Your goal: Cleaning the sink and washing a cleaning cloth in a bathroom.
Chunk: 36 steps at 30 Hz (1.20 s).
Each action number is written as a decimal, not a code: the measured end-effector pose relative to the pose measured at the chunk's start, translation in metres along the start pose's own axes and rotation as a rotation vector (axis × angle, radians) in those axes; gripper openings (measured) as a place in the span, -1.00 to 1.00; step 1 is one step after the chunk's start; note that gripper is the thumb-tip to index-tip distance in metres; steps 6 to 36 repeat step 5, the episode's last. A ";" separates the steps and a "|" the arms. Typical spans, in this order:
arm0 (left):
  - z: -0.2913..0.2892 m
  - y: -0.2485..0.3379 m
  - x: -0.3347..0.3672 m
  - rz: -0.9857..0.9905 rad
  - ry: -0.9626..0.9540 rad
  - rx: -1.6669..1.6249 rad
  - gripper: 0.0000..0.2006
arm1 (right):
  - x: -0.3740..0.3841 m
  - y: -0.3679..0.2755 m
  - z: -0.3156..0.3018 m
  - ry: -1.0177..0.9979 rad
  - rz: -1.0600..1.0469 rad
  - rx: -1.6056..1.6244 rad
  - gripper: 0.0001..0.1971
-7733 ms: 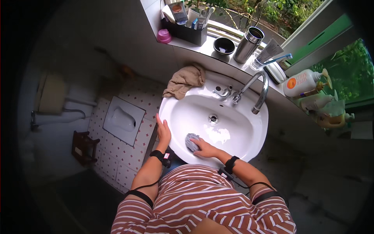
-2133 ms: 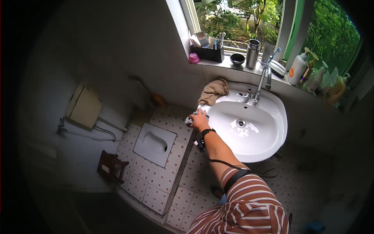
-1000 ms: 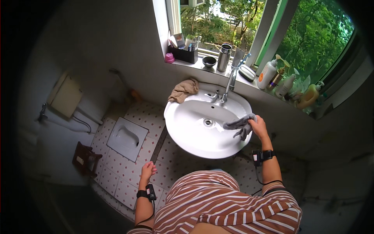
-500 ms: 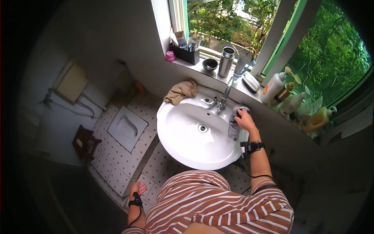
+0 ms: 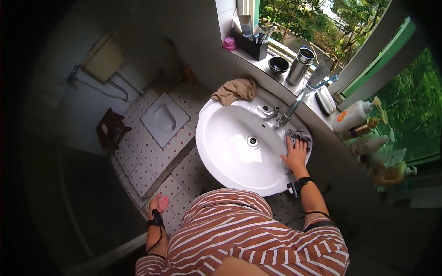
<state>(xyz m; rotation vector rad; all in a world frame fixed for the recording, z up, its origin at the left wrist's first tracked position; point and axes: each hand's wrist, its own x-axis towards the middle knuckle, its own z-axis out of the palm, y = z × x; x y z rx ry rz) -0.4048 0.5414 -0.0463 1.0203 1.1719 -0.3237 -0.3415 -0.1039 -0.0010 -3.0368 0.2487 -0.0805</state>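
Observation:
My right hand [image 5: 295,154] lies on a grey cloth [image 5: 301,135] at the right rim of the white washbasin [image 5: 230,161]. Its fingers are stretched out and apart, pressing on the cloth, which bunches up beyond the fingertips. Low on the left, away from the basin, hangs my left hand [image 5: 159,204], its palm turned up, fingers loosely apart and nothing in them. The chrome tap [image 5: 292,109] stands at the basin's back edge, just beyond the grey cloth. A crumpled brown cloth [image 5: 235,90] drapes over the back left rim.
Along the windowsill stand a black holder [image 5: 251,45], a dark bowl [image 5: 278,65], a steel flask [image 5: 300,66], a brush [image 5: 325,101] and several pump bottles [image 5: 352,116]. At left are a squat toilet [image 5: 163,120] and a brown stool [image 5: 112,128].
My right hand has gone from gripping the grey cloth to lying spread on it, and the cloth is bunched nearer the back. The whole view has shifted and turned slightly.

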 end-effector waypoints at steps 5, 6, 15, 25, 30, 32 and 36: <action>0.004 0.010 0.007 -0.004 -0.066 0.071 -0.57 | -0.062 0.007 0.003 0.026 -0.095 0.026 -0.16; 0.004 0.010 0.007 -0.004 -0.066 0.071 -0.57 | -0.062 0.007 0.003 0.026 -0.095 0.026 -0.16; 0.004 0.010 0.007 -0.004 -0.066 0.071 -0.57 | -0.062 0.007 0.003 0.026 -0.095 0.026 -0.16; 0.004 0.010 0.007 -0.004 -0.066 0.071 -0.57 | -0.062 0.007 0.003 0.026 -0.095 0.026 -0.16; 0.004 0.010 0.007 -0.004 -0.066 0.071 -0.57 | -0.062 0.007 0.003 0.026 -0.095 0.026 -0.16; 0.004 0.010 0.007 -0.004 -0.066 0.071 -0.57 | -0.062 0.007 0.003 0.026 -0.095 0.026 -0.16; 0.004 0.010 0.007 -0.004 -0.066 0.071 -0.57 | -0.062 0.007 0.003 0.026 -0.095 0.026 -0.16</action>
